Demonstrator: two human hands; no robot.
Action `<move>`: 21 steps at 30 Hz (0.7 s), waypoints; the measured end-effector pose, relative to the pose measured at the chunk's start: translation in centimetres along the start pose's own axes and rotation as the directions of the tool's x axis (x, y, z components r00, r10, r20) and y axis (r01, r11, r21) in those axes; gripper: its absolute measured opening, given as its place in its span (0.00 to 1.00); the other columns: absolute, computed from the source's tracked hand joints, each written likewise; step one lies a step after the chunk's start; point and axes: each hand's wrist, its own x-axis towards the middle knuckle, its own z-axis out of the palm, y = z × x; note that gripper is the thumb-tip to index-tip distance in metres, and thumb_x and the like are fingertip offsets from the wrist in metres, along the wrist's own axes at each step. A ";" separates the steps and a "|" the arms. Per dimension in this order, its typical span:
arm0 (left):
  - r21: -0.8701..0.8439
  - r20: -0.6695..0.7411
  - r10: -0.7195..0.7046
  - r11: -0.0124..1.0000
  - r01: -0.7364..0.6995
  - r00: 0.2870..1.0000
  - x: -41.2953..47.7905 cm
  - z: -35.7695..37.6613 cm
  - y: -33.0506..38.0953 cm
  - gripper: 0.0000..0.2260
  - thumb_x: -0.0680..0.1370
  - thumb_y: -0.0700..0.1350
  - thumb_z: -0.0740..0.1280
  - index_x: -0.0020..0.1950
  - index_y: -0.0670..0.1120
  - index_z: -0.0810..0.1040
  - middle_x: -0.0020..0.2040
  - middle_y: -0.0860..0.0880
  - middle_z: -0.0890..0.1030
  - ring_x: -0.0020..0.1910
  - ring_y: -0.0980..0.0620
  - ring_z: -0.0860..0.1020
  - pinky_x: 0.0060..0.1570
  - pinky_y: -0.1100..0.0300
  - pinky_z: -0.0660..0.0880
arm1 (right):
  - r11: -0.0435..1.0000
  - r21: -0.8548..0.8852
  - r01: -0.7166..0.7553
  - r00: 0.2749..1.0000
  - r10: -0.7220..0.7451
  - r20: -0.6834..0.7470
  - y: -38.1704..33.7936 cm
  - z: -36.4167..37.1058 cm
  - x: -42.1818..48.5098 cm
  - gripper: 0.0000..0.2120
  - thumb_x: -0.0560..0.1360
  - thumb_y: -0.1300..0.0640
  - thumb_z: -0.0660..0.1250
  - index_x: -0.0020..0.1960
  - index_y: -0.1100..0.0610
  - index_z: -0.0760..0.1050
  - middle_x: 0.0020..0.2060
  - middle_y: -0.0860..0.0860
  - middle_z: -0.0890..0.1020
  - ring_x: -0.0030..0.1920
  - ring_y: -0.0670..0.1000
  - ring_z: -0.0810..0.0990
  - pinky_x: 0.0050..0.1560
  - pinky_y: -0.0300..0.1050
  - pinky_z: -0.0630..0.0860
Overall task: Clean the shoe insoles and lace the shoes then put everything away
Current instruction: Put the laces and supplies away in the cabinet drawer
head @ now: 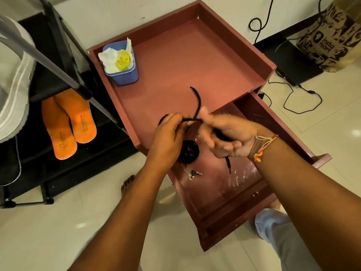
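Both my hands hold a black shoelace (197,103) over the open drawer (220,184) of a reddish-brown table. My left hand (168,139) pinches one stretch of it, and my right hand (228,137) grips the other, with a loose end curling up over the table top and another end hanging below my right hand. A second black lace, wound into a coil (189,151), lies in the drawer under my hands. Two orange insoles (68,124) lie side by side on the black rack's lower shelf at the left. A white shoe (13,79) sits on the rack's upper level.
A blue cup (125,73) stuffed with white tissue and a yellow cloth stands at the table top's (195,61) left corner. Small keys (192,174) lie in the drawer. Black cables (297,98) and a printed paper bag (336,34) are on the floor at the right. My foot shows beside the rack.
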 end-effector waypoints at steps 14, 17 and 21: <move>0.087 0.386 0.005 0.995 -0.042 0.923 -1.2 1.2 1.6 0.09 0.81 0.51 0.68 0.56 0.50 0.84 0.44 0.56 0.83 0.44 0.58 0.80 0.44 0.58 0.76 | 0.881 -0.206 0.425 0.605 -0.446 -0.660 0.2 -2.2 2.0 0.22 0.85 0.44 0.50 0.65 0.55 0.76 0.60 0.53 0.83 0.62 0.52 0.81 0.64 0.49 0.73; 0.010 0.304 -0.001 1.000 -0.002 0.953 -0.9 0.8 1.5 0.07 0.81 0.50 0.67 0.53 0.49 0.83 0.44 0.55 0.83 0.44 0.57 0.80 0.45 0.56 0.77 | 0.848 -0.530 0.007 0.689 -0.388 -0.612 0.8 -1.2 1.9 0.21 0.85 0.46 0.53 0.50 0.58 0.79 0.39 0.49 0.85 0.40 0.47 0.83 0.46 0.46 0.76; -0.090 0.091 -0.059 0.994 0.067 0.994 -0.2 0.0 0.9 0.09 0.83 0.50 0.64 0.50 0.46 0.77 0.39 0.58 0.78 0.38 0.60 0.75 0.39 0.59 0.74 | 0.848 -0.486 -0.214 0.867 -0.065 -0.495 0.2 -0.1 0.9 0.40 0.79 0.30 0.44 0.40 0.62 0.79 0.26 0.54 0.76 0.21 0.47 0.69 0.25 0.39 0.62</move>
